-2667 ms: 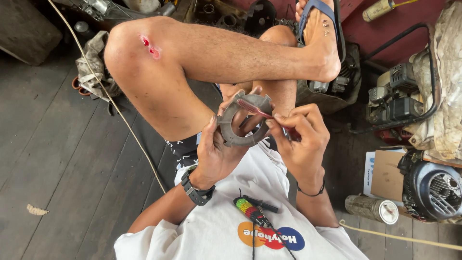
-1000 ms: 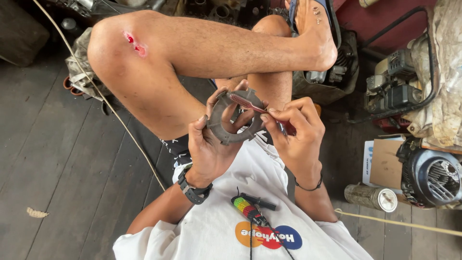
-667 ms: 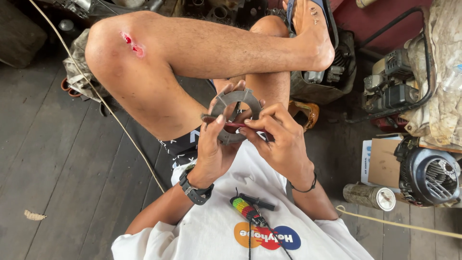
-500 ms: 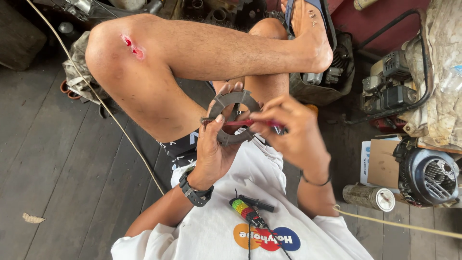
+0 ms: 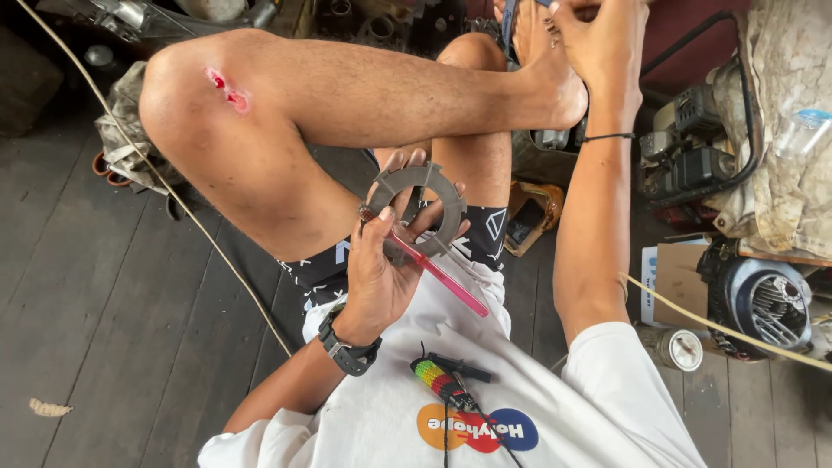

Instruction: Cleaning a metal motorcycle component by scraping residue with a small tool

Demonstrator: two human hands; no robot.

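Held above the lap in the left hand [image 5: 381, 273]: a flat grey notched metal ring [image 5: 416, 211], face toward the camera, fingers closed around its lower rim together with a thin pink rod-shaped tool [image 5: 438, 275]. Long axis of the tool slanting from upper left at the ring down to lower right, over the white shirt [image 5: 520, 381]. Right hand [image 5: 602, 43] stretched up to the raised foot [image 5: 542, 65], fingers curled against it, well apart from the ring.

Small engine [image 5: 763, 299]; metal can [image 5: 676, 347]
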